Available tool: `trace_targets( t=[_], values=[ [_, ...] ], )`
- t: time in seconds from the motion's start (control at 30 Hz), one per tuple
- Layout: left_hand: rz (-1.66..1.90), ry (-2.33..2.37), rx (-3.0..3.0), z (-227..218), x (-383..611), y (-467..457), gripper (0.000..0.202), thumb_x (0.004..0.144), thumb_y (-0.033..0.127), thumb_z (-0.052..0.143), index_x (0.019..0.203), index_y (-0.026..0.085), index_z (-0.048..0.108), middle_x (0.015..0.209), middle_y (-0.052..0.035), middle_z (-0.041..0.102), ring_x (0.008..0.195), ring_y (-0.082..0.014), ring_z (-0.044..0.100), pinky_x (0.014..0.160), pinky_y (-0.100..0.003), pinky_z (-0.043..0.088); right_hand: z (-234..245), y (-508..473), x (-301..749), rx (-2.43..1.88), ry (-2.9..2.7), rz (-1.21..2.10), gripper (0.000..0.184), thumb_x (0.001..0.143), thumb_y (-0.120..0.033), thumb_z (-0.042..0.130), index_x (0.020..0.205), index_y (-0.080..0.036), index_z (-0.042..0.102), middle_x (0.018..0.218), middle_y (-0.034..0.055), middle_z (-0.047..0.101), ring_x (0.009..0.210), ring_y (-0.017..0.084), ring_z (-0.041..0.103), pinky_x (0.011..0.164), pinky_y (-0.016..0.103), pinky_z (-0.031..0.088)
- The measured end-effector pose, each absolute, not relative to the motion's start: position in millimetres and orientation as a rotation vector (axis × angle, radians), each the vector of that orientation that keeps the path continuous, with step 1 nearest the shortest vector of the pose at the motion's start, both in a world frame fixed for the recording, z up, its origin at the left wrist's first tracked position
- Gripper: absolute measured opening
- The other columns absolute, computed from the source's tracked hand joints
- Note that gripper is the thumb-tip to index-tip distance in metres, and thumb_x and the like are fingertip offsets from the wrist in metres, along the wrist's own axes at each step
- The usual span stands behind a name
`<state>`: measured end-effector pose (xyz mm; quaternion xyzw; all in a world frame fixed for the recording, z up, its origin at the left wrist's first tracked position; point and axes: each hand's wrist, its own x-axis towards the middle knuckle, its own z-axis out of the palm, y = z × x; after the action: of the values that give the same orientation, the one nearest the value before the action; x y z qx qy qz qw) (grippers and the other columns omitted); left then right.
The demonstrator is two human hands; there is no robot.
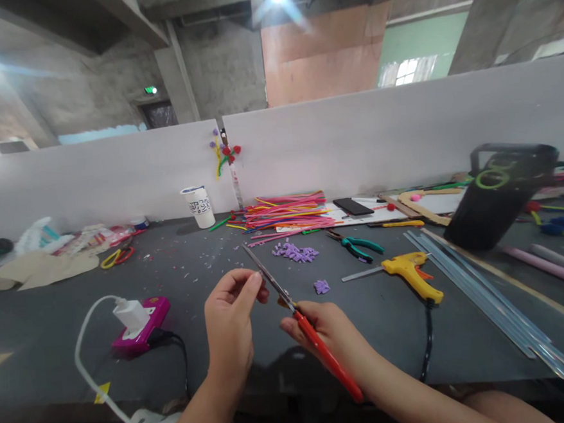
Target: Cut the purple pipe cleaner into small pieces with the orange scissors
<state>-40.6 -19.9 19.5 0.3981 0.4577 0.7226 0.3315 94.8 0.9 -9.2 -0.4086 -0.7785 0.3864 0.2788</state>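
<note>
My right hand (326,327) is wrapped round a red-handled tool (315,341) with long, thin metal jaws that point up and left. Whether it is scissors or long-nosed pliers I cannot tell. Beside the jaws, my left hand (234,315) is closed, thumb pressed to the index finger. Anything in that pinch is too small to make out. Beyond the hands lie a larger pile of small purple pieces (295,252) and a smaller pile of purple pieces (321,287). Teal-handled pliers (356,245) lie to their right.
A yellow glue gun (414,275) and clear glue sticks (481,300) lie right, near a black bottle (498,196). Behind are coloured pipe cleaners (286,212), a phone (353,206) and a white cup (199,208). Left are a magenta power strip (142,327) and yellow-and-red scissors (117,257).
</note>
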Motion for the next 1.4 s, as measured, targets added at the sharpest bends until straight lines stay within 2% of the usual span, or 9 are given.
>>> trace_targets(
  t=[0.1, 0.2, 0.27, 0.5, 0.73, 0.97, 1.17, 1.4],
  values=[
    [1.857, 1.113, 0.935, 18.2, -41.2, -16.6, 0.010, 0.067, 0.021, 0.064, 0.073, 0.013, 0.063, 0.063, 0.0003, 0.061, 0.054, -0.0088, 0.054, 0.055, -0.020, 0.044, -6.0, 5.0, 96.8, -1.088, -1.946, 1.170, 0.034, 0.076, -0.048, 0.045, 0.059, -0.019, 0.039, 0.047, -0.0061, 0.035, 0.042, 0.007, 0.035, 0.040, 0.018, 0.027],
    [1.752, 1.137, 0.964, 16.3, -40.4, -14.8, 0.012, 0.068, 0.023, 0.063, 0.076, 0.013, 0.064, 0.066, -0.0019, 0.064, 0.057, -0.0106, 0.057, 0.057, -0.023, 0.045, 3.2, 8.7, 101.2, -1.084, -1.791, 1.297, 0.023, 0.075, -0.039, 0.046, 0.064, -0.019, 0.043, 0.044, -0.0076, 0.038, 0.038, 0.007, 0.039, 0.039, 0.018, 0.032],
    [1.643, 1.219, 1.124, 15.8, -37.9, -15.4, 0.011, 0.070, 0.023, 0.060, 0.075, 0.015, 0.065, 0.063, -0.0011, 0.063, 0.057, -0.0111, 0.056, 0.058, -0.023, 0.045, 9.8, 10.6, 104.3, -1.085, -1.734, 1.279, 0.015, 0.073, -0.031, 0.049, 0.065, -0.019, 0.047, 0.042, -0.0081, 0.040, 0.037, 0.007, 0.041, 0.039, 0.018, 0.033],
    [1.389, 1.329, 1.616, 18.5, -23.3, -22.1, 0.012, 0.073, 0.016, 0.053, 0.065, 0.017, 0.062, 0.064, 0.0000, 0.056, 0.057, -0.0117, 0.054, 0.056, -0.022, 0.042, 15.2, 12.8, 112.1, -1.002, -1.636, 1.396, 0.008, 0.069, -0.026, 0.051, 0.066, -0.019, 0.048, 0.042, -0.0087, 0.045, 0.034, 0.007, 0.043, 0.037, 0.017, 0.034],
    [1.334, 1.275, 1.528, 16.7, -19.0, -21.0, 0.013, 0.074, 0.021, 0.053, 0.064, 0.016, 0.060, 0.060, 0.0009, 0.053, 0.054, -0.0115, 0.051, 0.054, -0.021, 0.042, 15.1, 9.8, 122.3, -0.885, -1.610, 1.483, 0.015, 0.073, -0.031, 0.048, 0.065, -0.018, 0.047, 0.040, -0.0083, 0.041, 0.035, 0.007, 0.041, 0.037, 0.018, 0.034],
    [1.301, 1.284, 1.673, 16.9, -16.8, -16.9, 0.011, 0.073, 0.021, 0.055, 0.066, 0.017, 0.062, 0.065, -0.0007, 0.056, 0.059, -0.0124, 0.053, 0.056, -0.022, 0.042, 18.0, 12.4, 128.3, -0.893, -1.551, 1.587, 0.017, 0.069, -0.029, 0.049, 0.058, -0.018, 0.044, 0.036, -0.0081, 0.039, 0.032, 0.007, 0.040, 0.034, 0.018, 0.033],
    [1.357, 1.061, 1.227, 8.0, -11.0, -11.4, 0.007, 0.068, 0.020, 0.064, 0.075, 0.017, 0.064, 0.067, 0.0003, 0.059, 0.059, -0.0104, 0.052, 0.058, -0.021, 0.043, 12.2, 11.7, 126.9, -0.784, -1.453, 1.570, 0.016, 0.072, -0.032, 0.048, 0.063, -0.020, 0.044, 0.041, -0.0083, 0.040, 0.035, 0.008, 0.041, 0.037, 0.020, 0.036],
    [1.462, 0.956, 0.975, 3.8, -3.1, -12.8, 0.006, 0.065, 0.018, 0.066, 0.068, 0.015, 0.062, 0.059, 0.0020, 0.055, 0.054, -0.0076, 0.047, 0.054, -0.018, 0.038, 17.1, 5.0, 122.2, -0.879, -1.509, 1.435, 0.016, 0.073, -0.033, 0.047, 0.066, -0.019, 0.045, 0.041, -0.0073, 0.041, 0.037, 0.009, 0.043, 0.040, 0.020, 0.037]
  ],
)
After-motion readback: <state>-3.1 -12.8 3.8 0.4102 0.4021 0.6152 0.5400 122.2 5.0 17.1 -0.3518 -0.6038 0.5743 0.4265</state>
